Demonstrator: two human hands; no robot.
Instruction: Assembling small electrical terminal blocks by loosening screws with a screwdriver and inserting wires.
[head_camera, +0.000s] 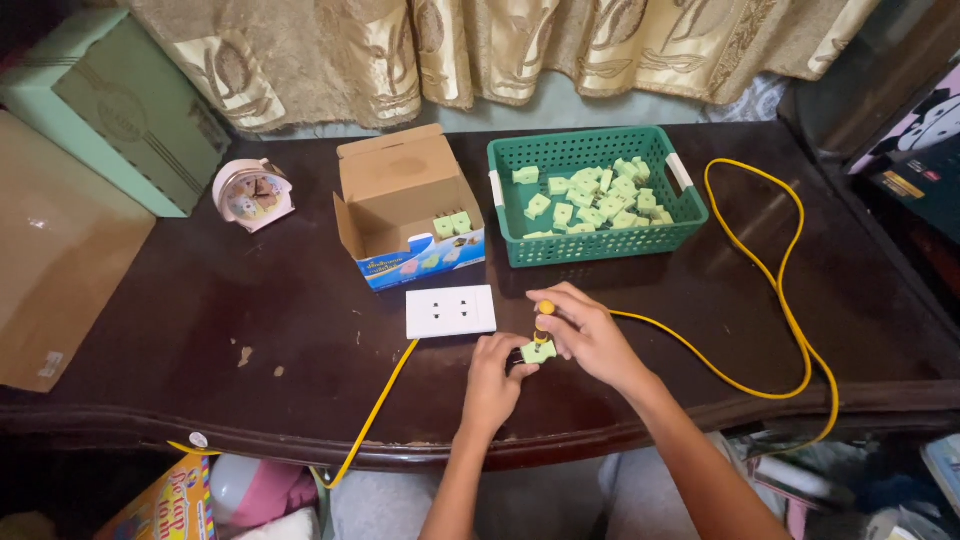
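Right at the desk's (250, 330) front edge, the left hand (492, 380) pinches a small green plug adapter (538, 351), while the right hand (585, 330) is closed around a yellow-handled screwdriver (544, 315) set on it. Just beyond sits a white outlet block (450, 311) on a yellow cord (770, 280). Farther back: an open cardboard box (405, 205) and a green basket (596, 243) full of adapters.

green plug (538, 351) half under fingers (560, 325), yellow cable (790, 300) end offscreen
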